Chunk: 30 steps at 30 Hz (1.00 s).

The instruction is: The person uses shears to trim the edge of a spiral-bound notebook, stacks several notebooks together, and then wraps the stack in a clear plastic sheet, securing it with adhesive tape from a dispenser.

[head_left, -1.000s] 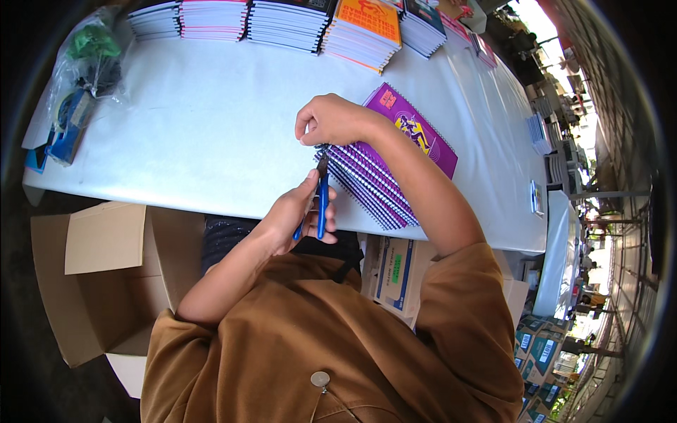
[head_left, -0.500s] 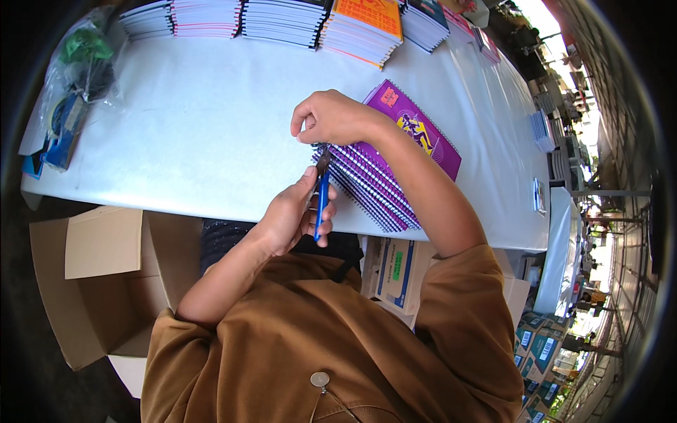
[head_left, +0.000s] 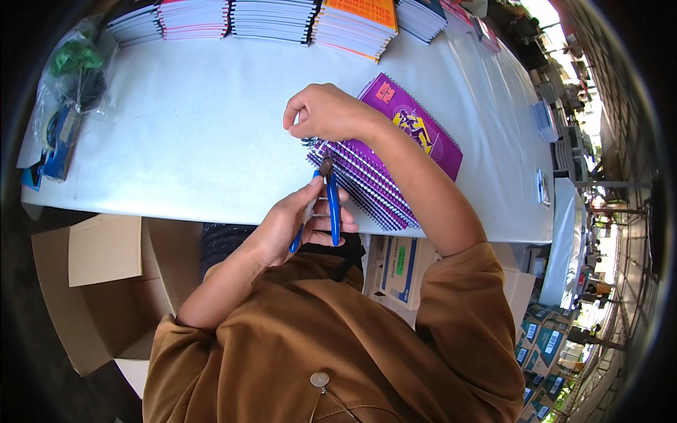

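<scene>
My left hand (head_left: 281, 222) grips blue-handled cutting pliers (head_left: 334, 211), their handles spread apart. The dark jaws point up at the near left corner of a stack of purple spiral-bound notebooks (head_left: 367, 185). Coil ends stick out at that corner. Just above it, my right hand (head_left: 326, 113) is closed in a pinch, and whatever lies between its fingertips is too small to make out. The right forearm crosses over the stack and partly covers the top notebook's purple cover (head_left: 441, 151), printed with a yellow figure.
Stacks of bound books (head_left: 271, 21) line the far edge of the white-covered table (head_left: 183, 141). At the left lie a clear plastic bag (head_left: 79, 77) and a blue tape dispenser (head_left: 63, 144). An open cardboard box (head_left: 84, 303) stands below the table's near edge, left of my lap.
The pliers' handles have spread apart in my left hand, which has shifted slightly right. My right hand has moved a little up and left, still pinched.
</scene>
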### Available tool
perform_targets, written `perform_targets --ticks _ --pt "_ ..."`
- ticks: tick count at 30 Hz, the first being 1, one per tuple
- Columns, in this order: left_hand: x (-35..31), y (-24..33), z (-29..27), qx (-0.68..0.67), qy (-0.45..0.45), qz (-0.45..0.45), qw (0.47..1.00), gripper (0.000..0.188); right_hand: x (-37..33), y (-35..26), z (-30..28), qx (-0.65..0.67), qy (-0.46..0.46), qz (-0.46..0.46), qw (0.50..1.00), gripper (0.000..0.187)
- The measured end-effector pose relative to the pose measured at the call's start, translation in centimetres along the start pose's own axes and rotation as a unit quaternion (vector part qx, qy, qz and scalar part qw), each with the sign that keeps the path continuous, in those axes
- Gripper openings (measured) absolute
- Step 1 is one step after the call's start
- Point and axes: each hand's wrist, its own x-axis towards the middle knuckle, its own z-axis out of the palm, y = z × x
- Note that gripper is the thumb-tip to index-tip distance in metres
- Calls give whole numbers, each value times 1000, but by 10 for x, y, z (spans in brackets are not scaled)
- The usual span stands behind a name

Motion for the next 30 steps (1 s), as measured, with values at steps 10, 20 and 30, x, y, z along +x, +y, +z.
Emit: perform_targets --ticks 10,20,30 --pt "-3 5 8 19 55 19 998 52 -2 0 -2 32 5 5 999 22" --pt "20 -6 -37 -186 -243 42 951 57 -1 1 0 46 25 -9 999 22" --pt "5 4 -7 -41 -28 20 999 61 -1 9 1 111 64 -2 992 19"
